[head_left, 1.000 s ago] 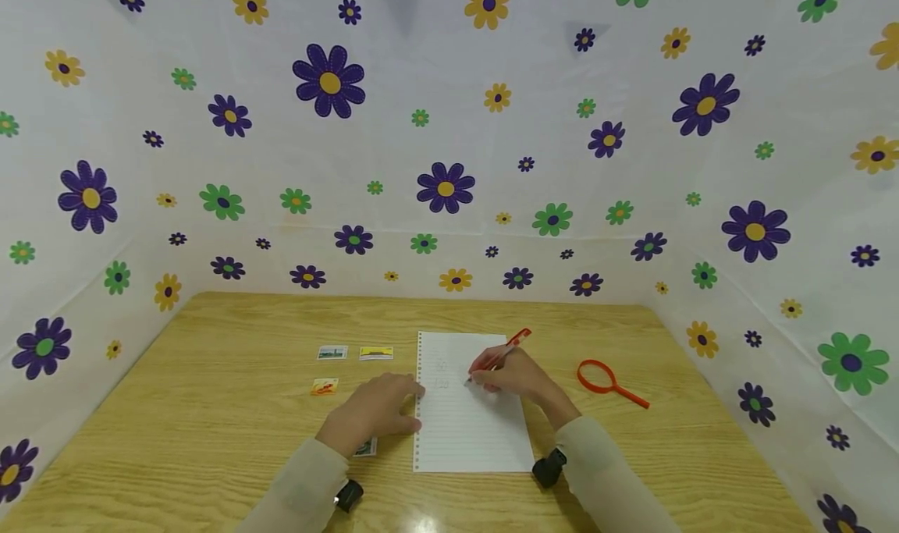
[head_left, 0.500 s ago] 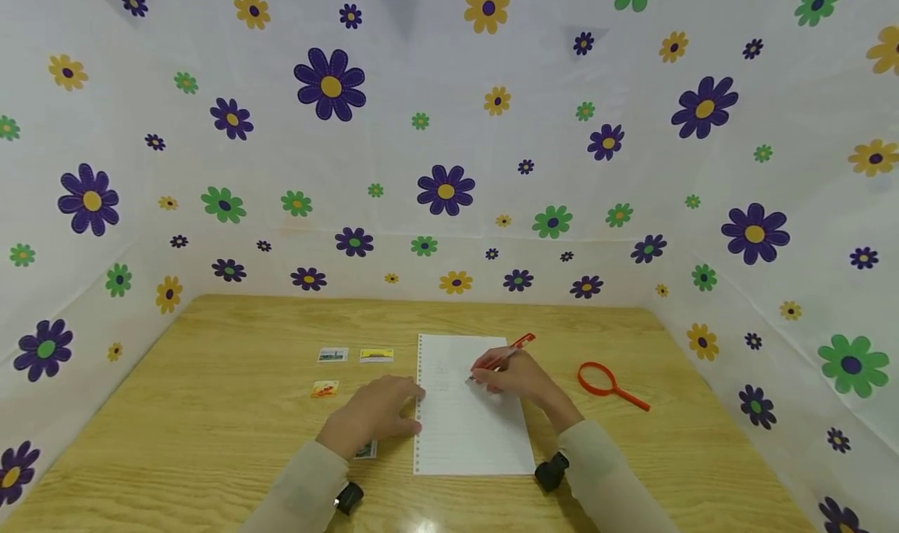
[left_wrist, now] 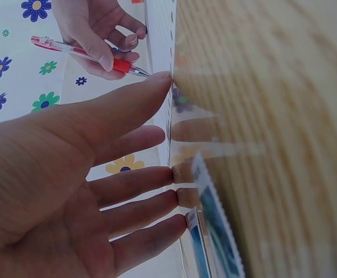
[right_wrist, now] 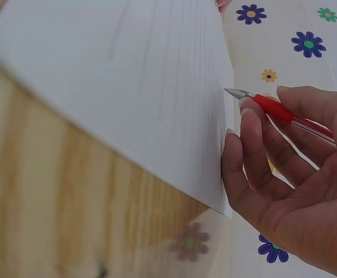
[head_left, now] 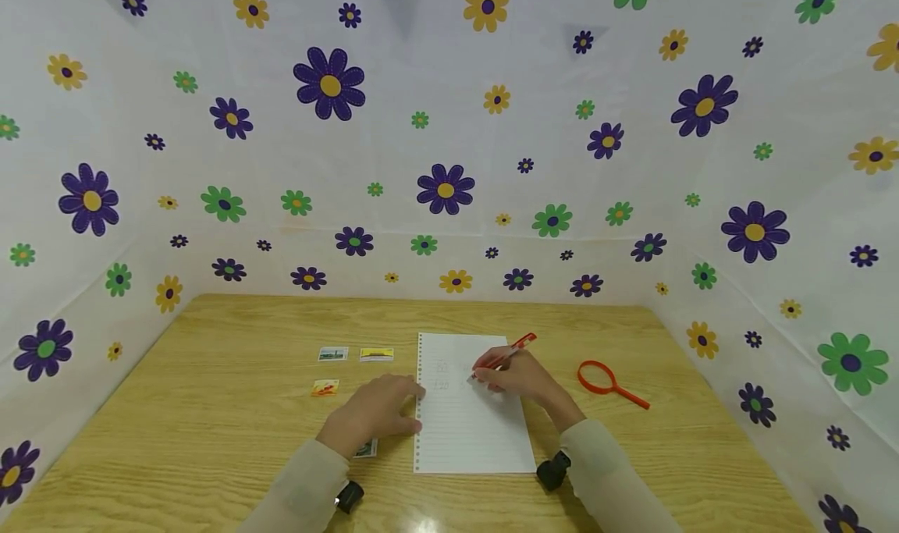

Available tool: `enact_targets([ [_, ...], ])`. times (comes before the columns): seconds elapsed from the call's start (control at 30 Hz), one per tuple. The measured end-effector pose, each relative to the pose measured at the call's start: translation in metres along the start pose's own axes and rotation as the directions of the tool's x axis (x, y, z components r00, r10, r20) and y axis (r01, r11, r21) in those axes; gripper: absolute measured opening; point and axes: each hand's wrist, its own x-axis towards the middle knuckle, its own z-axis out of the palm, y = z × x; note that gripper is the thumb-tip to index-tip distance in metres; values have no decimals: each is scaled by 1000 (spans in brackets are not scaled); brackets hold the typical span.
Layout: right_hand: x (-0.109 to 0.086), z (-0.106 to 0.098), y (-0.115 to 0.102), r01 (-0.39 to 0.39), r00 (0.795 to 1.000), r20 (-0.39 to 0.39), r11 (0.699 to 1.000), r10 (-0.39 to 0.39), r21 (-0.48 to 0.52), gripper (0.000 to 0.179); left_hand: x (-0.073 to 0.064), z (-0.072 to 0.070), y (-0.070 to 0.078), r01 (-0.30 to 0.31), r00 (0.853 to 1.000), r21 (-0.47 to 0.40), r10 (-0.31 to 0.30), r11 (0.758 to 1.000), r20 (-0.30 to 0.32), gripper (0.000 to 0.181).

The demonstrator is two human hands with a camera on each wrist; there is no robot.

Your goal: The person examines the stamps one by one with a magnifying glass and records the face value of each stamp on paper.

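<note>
A sheet of lined loose-leaf paper (head_left: 467, 439) lies on the table with faint handwriting near its upper left. My right hand (head_left: 521, 378) pinches a red pen (head_left: 523, 341) between thumb and fingers over the upper right part of the sheet. The pen's metal tip points at the paper in the right wrist view, where the red grip (right_wrist: 274, 108) shows too. My left hand (head_left: 372, 414), fingers extended, rests at the sheet's punched left edge. Partly hidden below that hand is a postage stamp (head_left: 366, 449); the left wrist view shows two stamps (left_wrist: 218, 217) near the fingertips.
A green stamp (head_left: 333, 353), a yellow stamp (head_left: 376, 354) and an orange stamp (head_left: 325, 388) lie left of the sheet. To its right is a red magnifying glass (head_left: 613, 385). Flower-patterned white cloth (head_left: 393, 143) walls in the wooden table (head_left: 211, 408) at back and sides.
My right hand and the pen have shifted very slightly to the right over the sheet. The left hand stays where it was at the paper's edge.
</note>
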Motion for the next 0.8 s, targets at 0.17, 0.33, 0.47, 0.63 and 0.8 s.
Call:
enact_targets([
  [0.17, -1, -1, -1, 11, 1000, -8, 1000, -11, 6, 14, -1, -2, 3, 8, 1000, -3, -8, 1000, -1, 49],
  [0.33, 0, -2, 1, 14, 1000, 27, 1000, -14, 15, 15, -2, -3, 4, 9, 1000, -4, -9, 1000, -3, 49],
  [0.47, 0, -4, 1, 27, 999, 42, 999, -28, 24, 15, -3, -3, 4, 3, 1000, -8, -3, 1000, -4, 49],
  [0.63, -1, -3, -1, 22, 999, 24, 999, -23, 29, 14, -3, -4, 3, 3, 1000, -16, -3, 1000, -3, 49],
  [0.8, -1, -2, -3, 9, 1000, 21, 1000, -9, 11, 13, -3, -3, 3, -1, 1000, -15, 1, 1000, -3, 49],
])
